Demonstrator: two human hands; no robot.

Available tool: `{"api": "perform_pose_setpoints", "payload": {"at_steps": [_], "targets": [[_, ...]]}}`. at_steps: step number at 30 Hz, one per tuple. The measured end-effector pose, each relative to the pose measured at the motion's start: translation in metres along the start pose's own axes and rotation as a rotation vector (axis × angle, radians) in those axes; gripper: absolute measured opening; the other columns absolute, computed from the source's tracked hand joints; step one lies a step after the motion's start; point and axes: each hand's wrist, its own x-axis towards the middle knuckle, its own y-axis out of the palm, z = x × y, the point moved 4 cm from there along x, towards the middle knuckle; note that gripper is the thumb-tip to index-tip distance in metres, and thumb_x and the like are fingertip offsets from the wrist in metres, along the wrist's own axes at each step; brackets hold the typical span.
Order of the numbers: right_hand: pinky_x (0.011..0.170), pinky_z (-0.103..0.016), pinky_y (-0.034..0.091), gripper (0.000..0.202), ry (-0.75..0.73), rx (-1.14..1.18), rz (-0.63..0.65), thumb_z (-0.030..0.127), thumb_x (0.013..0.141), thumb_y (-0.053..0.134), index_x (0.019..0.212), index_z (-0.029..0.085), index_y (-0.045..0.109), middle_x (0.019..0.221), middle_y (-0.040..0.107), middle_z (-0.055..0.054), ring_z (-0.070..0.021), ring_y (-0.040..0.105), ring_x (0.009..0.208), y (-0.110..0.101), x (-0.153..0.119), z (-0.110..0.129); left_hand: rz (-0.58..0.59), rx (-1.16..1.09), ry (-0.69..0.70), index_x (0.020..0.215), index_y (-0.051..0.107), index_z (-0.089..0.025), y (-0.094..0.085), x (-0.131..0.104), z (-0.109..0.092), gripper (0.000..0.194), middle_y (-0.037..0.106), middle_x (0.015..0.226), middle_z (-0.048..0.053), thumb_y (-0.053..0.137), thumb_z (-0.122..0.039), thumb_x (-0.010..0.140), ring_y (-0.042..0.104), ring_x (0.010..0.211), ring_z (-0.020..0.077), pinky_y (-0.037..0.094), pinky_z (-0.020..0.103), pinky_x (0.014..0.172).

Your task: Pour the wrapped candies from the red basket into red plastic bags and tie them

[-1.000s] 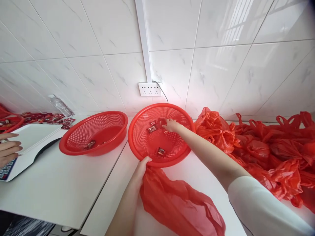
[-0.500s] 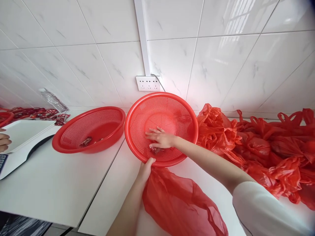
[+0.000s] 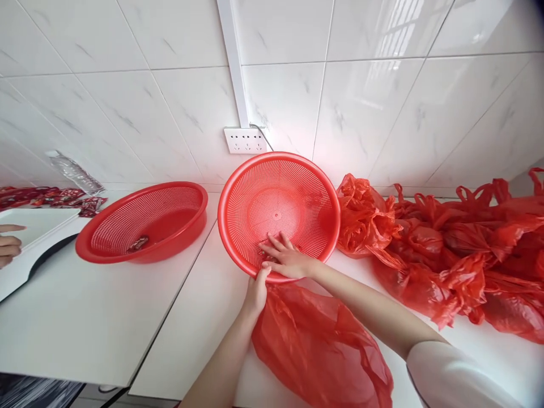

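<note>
A round red mesh basket (image 3: pixel 278 187) is tilted towards me in the middle of the head view. My left hand (image 3: pixel 258 289) grips its near rim, thumb over the edge. The mouth of a red plastic bag (image 3: pixel 323 340) gathers at that hand and under the rim, and the bag hangs down in front. My right hand (image 3: pixel 291 259) lies inside the basket near the front rim, fingers spread. Under its fingertips are a few small dark-red items, mostly hidden, whose kind I cannot make out.
To the left stands a second red basket (image 3: pixel 182 243) with a small packet (image 3: pixel 138 243) in it. Several filled red bags (image 3: pixel 429 249) crowd the right side. Another person's hand (image 3: pixel 8 243) is at a white tray (image 3: pixel 46 218), far left. A clear bottle (image 3: pixel 76 173) leans by the wall.
My right hand has slid down the basket towards its near rim, close to my left hand. The view has turned slightly right. My left hand keeps its grip.
</note>
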Motion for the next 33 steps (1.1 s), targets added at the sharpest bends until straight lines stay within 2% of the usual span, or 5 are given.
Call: {"api": "perform_pose_setpoints", "payload": {"at_steps": [9,14,21,27,33], "targets": [[0.108,-0.04,0.033,0.08,-0.228,0.001,0.161,0.067,0.075,0.062,0.144,0.032,0.041,0.146,0.042,-0.007,-0.0295,0.042,0.131,-0.015,-0.016,0.006,-0.04,0.019,-0.021,0.101,0.069,-0.015,-0.006,0.002,-0.009,0.041,0.073,0.101,0.01,0.055,-0.049,0.083,0.065,0.105,0.0282,0.051,0.036,0.089],[0.09,-0.032,0.045,0.068,-0.353,0.007,0.046,0.053,0.072,0.073,0.131,0.028,0.053,0.119,0.055,-0.008,-0.0219,0.058,0.104,-0.017,-0.023,-0.001,-0.117,0.035,-0.013,0.098,0.069,-0.014,-0.009,0.005,-0.011,0.036,0.073,0.102,0.008,0.059,-0.045,0.083,0.065,0.103,0.0263,0.051,0.032,0.086],[0.077,-0.024,0.046,0.025,-0.406,0.264,-0.046,0.018,0.076,0.064,0.101,0.017,0.061,0.093,0.062,-0.001,-0.0135,0.058,0.083,-0.028,-0.023,-0.003,-0.125,0.113,-0.034,0.108,0.067,-0.019,-0.009,0.009,-0.013,0.038,0.067,0.12,0.007,0.061,-0.047,0.084,0.059,0.116,0.0251,0.047,0.03,0.094],[0.06,-0.022,0.045,0.021,-0.32,0.711,-0.282,0.029,0.077,0.067,0.092,0.018,0.057,0.081,0.058,0.001,-0.0101,0.054,0.069,-0.079,-0.043,0.006,0.04,0.178,0.026,0.139,0.042,-0.023,0.005,0.01,-0.031,0.075,0.069,0.116,0.011,0.076,-0.04,0.074,0.058,0.12,0.0252,0.04,0.037,0.104],[0.034,-0.014,0.022,0.029,-0.071,1.092,-0.04,0.035,0.078,0.068,0.098,0.024,0.051,0.07,0.051,0.004,-0.0059,0.043,0.047,-0.065,-0.095,0.049,0.042,0.294,-0.01,0.136,0.044,-0.027,-0.007,-0.005,-0.048,0.083,0.063,0.118,0.01,0.083,-0.035,0.063,0.065,0.1,0.0238,0.051,0.034,0.083]]}}
